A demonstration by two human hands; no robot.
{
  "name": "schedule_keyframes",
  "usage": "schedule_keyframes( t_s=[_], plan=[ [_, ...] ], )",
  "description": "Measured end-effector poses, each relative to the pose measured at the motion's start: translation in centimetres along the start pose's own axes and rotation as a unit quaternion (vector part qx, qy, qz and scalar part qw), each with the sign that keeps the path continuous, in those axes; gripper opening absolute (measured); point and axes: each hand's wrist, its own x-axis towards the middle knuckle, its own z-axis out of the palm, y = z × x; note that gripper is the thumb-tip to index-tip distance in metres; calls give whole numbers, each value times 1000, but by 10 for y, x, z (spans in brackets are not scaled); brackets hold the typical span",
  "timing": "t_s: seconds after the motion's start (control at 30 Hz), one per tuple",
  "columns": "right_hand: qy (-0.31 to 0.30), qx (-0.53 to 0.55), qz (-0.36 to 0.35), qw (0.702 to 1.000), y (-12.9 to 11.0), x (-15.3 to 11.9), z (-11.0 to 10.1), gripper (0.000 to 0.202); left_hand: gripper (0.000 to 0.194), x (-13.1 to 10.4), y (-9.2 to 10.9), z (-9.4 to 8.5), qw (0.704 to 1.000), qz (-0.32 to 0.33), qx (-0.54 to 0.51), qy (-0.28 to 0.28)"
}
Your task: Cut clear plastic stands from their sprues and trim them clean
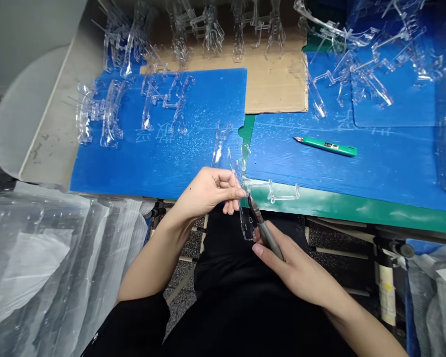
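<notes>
A clear plastic part point(247, 224) is pinched between the thumb and fingers of my left hand point(216, 192), over the front edge of the table. My right hand point(284, 258) is closed around the grey handles of cutting pliers point(262, 224). The dark jaws of the pliers touch the clear plastic just right of my left thumb. A clear branch with short crosspieces point(282, 197) extends right from the jaws, above the green edge strip. Whether the jaws are fully closed is hard to tell.
A green utility knife point(330, 147) lies on the right blue sheet point(282, 158). Several clear plastic frames point(111, 114) rest on the left blue sheet point(141, 168), with more on the cardboard point(275, 89) and at the back right. Clear plastic bags point(59, 267) stand at the lower left.
</notes>
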Motion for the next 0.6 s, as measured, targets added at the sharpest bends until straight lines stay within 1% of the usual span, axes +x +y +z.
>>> schedule_keyframes(
  t_s=[0.23,0.33,0.43,0.5,0.6],
  plan=[
    [-28,-3,-24,999,0,0,-6,34,43,1,1,2,1000,-11,4,-6],
    [-39,23,-23,999,3,-1,-8,34,46,1,1,3,1000,-17,12,-2],
    [-35,51,-26,998,7,1,-9,34,50,4,1,4,1000,-19,17,1],
    [-38,88,-29,995,9,4,-9,36,50,8,1,4,1000,-18,17,0],
    [-43,187,-29,981,13,13,-9,39,51,20,5,5,999,-22,23,-2]
  ],
)
